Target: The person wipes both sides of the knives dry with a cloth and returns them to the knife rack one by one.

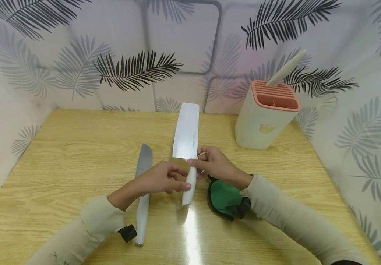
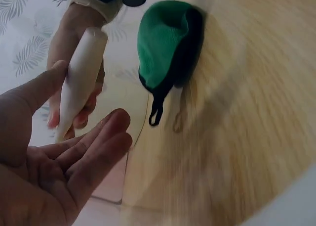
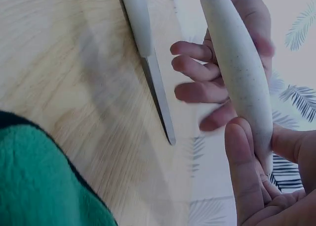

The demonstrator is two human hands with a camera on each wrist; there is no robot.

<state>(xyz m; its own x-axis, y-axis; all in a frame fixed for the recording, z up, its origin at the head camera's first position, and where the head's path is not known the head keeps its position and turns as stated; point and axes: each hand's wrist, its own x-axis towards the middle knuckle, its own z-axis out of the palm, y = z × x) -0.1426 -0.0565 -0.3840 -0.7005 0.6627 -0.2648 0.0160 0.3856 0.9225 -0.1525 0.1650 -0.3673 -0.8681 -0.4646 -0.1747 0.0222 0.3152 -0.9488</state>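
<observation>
A cleaver (image 1: 187, 129) with a broad steel blade and white handle is held above the table, blade pointing away from me. My right hand (image 1: 215, 163) pinches it where handle meets blade, thumb on the near side. My left hand (image 1: 163, 176) is beside the handle; its thumb touches the handle while the other fingers stay loosely spread. The left wrist view shows the pale handle (image 2: 84, 77) between the two hands, and in the right wrist view the speckled handle (image 3: 239, 58) rises from my right fingers. Under my left forearm lies a second knife (image 1: 142, 217) with a white handle.
A green cloth item with black edging (image 1: 225, 197) lies under my right wrist. At the back right stands a white knife block (image 1: 260, 125) with an orange slotted top and one pale handle (image 1: 286, 68) sticking out. Leaf-patterned sheeting (image 1: 120, 48) borders the wooden table (image 1: 77, 147).
</observation>
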